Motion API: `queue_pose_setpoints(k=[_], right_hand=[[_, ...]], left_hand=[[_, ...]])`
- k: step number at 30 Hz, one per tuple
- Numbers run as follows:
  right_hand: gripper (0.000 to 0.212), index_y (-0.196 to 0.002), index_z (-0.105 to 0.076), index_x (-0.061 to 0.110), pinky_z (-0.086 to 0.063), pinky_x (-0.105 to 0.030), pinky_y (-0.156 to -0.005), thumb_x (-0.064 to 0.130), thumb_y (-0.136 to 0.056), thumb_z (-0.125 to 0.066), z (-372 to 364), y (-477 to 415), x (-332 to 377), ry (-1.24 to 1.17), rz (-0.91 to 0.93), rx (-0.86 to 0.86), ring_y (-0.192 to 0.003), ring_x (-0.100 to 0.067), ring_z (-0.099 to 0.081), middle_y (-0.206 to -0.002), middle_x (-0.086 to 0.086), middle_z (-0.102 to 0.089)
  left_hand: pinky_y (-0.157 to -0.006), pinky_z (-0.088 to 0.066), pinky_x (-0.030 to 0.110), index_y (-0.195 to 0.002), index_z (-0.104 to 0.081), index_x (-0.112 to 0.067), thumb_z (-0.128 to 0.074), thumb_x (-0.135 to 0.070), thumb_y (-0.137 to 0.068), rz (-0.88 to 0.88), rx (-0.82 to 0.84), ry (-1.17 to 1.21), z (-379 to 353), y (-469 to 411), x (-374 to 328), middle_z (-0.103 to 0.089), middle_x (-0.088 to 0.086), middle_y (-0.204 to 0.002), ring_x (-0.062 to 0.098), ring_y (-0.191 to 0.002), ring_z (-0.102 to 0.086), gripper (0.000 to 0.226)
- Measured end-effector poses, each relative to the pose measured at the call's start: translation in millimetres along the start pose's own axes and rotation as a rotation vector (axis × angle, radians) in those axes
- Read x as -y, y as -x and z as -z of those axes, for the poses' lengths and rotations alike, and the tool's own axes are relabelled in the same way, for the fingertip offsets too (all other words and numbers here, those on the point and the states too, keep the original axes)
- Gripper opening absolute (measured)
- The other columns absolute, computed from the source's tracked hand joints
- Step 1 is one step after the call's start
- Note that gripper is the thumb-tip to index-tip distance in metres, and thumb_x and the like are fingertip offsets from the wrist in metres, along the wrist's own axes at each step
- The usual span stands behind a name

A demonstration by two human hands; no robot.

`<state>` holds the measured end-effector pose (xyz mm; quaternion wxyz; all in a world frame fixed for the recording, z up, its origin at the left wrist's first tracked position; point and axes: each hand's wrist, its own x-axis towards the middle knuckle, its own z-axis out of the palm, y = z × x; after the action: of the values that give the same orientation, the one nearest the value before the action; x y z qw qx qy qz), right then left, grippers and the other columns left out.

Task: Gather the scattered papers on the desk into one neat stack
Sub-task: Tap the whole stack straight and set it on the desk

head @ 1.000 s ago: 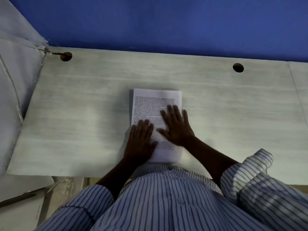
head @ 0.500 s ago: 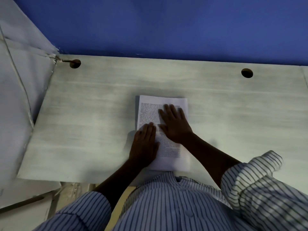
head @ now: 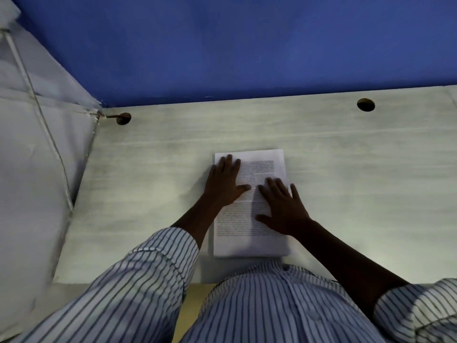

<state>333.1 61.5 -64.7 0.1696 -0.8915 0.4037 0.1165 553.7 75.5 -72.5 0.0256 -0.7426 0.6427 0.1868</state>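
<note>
Papers (head: pixel 249 240) are lying stacked square at the near middle of the desk (head: pixel 358 184), left hand (head: pixel 223 185) and right hand (head: pixel 282 209) pressing flat-fingered on top, so I am judging gathering done, though dim edges may be hiding skew.

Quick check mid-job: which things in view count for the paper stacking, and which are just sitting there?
In the job: paper stack, flat on the desk; left hand and right hand, both pressing flat on it.
Just there: left cable hole and right cable hole by the desk's back edge; white cable at left; blue wall.
</note>
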Motion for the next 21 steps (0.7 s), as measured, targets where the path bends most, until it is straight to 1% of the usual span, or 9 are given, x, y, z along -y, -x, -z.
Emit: queue_pose_setpoints(k=[3,6,9,12,15,17,18,20,21], right_hand=[[0.09,-0.157,-0.01,0.025,-0.005,-0.055,-0.121,0.071,-0.088,-0.044,-5.5,17.5,0.0,-0.037,-0.051,-0.017,-0.153,-0.028,0.003,-0.166,-0.007,0.002],[0.082,-0.156,-0.019,0.022,-0.015,-0.05,-0.121,0.064,-0.091,-0.046,-9.1,36.2,0.3,-0.094,-0.087,-0.054,-0.153,-0.029,-0.005,-0.166,-0.009,-0.006],[0.073,-0.154,-0.029,0.016,-0.031,-0.046,-0.116,0.051,-0.094,-0.053,-12.5,57.6,1.5,-0.192,-0.16,-0.077,-0.149,-0.033,-0.02,-0.164,-0.013,-0.017],[0.065,-0.146,-0.041,0.007,-0.043,-0.044,-0.103,0.036,-0.092,-0.062,-14.5,79.3,2.5,-0.263,-0.227,-0.125,-0.135,-0.038,-0.041,-0.152,-0.018,-0.039],[0.06,-0.143,-0.042,0.006,-0.046,-0.042,-0.094,0.032,-0.092,-0.063,-14.2,94.1,4.6,-0.355,-0.343,-0.073,-0.122,-0.034,-0.05,-0.134,-0.015,-0.049],[0.053,-0.134,-0.047,0.005,-0.047,-0.039,-0.088,0.032,-0.092,-0.064,-14.7,98.7,4.8,-0.397,-0.402,-0.044,-0.112,-0.035,-0.056,-0.124,-0.016,-0.052],[0.048,-0.129,-0.051,0.005,-0.047,-0.037,-0.086,0.032,-0.092,-0.064,-14.5,100.6,5.2,-0.417,-0.423,-0.026,-0.11,-0.035,-0.057,-0.12,-0.016,-0.054],[0.044,-0.124,-0.056,0.005,-0.045,-0.035,-0.087,0.033,-0.091,-0.064,-14.9,102.2,6.8,-0.447,-0.446,0.009,-0.11,-0.034,-0.057,-0.118,-0.017,-0.058],[0.043,-0.123,-0.058,0.005,-0.045,-0.034,-0.087,0.033,-0.091,-0.064,-14.2,103.2,7.8,-0.455,-0.446,0.016,-0.11,-0.033,-0.058,-0.118,-0.017,-0.06]], left_hand=[[-0.122,-0.013,0.051,-0.158,-0.01,-0.019,-0.042,-0.068,-0.091,0.05,-0.036,0.088,-16.2,31.4,3.4,0.0,0.009,-0.166,0.027,-0.153,0.001,0.089],[-0.121,-0.016,0.049,-0.158,-0.013,-0.021,-0.036,-0.07,-0.091,0.088,-0.081,0.139,-35.2,80.4,2.6,-0.004,0.009,-0.166,0.03,-0.153,-0.005,0.087],[-0.118,-0.027,0.045,-0.156,-0.023,-0.022,-0.046,-0.056,-0.096,0.229,-0.132,0.244,-44.9,130.5,-3.7,-0.022,0.011,-0.163,0.029,-0.15,-0.02,0.072],[-0.105,-0.042,0.043,-0.151,-0.037,-0.02,-0.054,-0.041,-0.098,0.4,-0.159,0.311,-41.7,161.7,-21.1,-0.045,0.01,-0.15,0.029,-0.136,-0.041,0.059],[-0.101,-0.043,0.038,-0.148,-0.043,-0.019,-0.06,-0.03,-0.096,0.503,-0.151,0.456,-41.3,175.5,-40.1,-0.051,0.011,-0.139,0.028,-0.126,-0.049,0.056],[-0.096,-0.044,0.033,-0.139,-0.054,-0.016,-0.065,-0.024,-0.092,0.554,-0.194,0.551,-42.9,180.3,-44.6,-0.058,0.011,-0.128,0.028,-0.118,-0.056,0.049],[-0.09,-0.044,0.03,-0.129,-0.06,-0.015,-0.067,-0.021,-0.09,0.577,-0.221,0.58,-42.5,182.2,-45.4,-0.063,0.01,-0.12,0.028,-0.112,-0.06,0.04],[-0.078,-0.041,0.023,-0.111,-0.065,-0.009,-0.068,-0.017,-0.087,0.633,-0.265,0.619,-39.3,184.0,-46.8,-0.07,0.009,-0.109,0.026,-0.101,-0.065,0.025],[-0.075,-0.039,0.021,-0.106,-0.066,-0.007,-0.068,-0.015,-0.087,0.657,-0.273,0.634,-36.5,184.2,-49.1,-0.072,0.009,-0.107,0.025,-0.098,-0.067,0.021]])
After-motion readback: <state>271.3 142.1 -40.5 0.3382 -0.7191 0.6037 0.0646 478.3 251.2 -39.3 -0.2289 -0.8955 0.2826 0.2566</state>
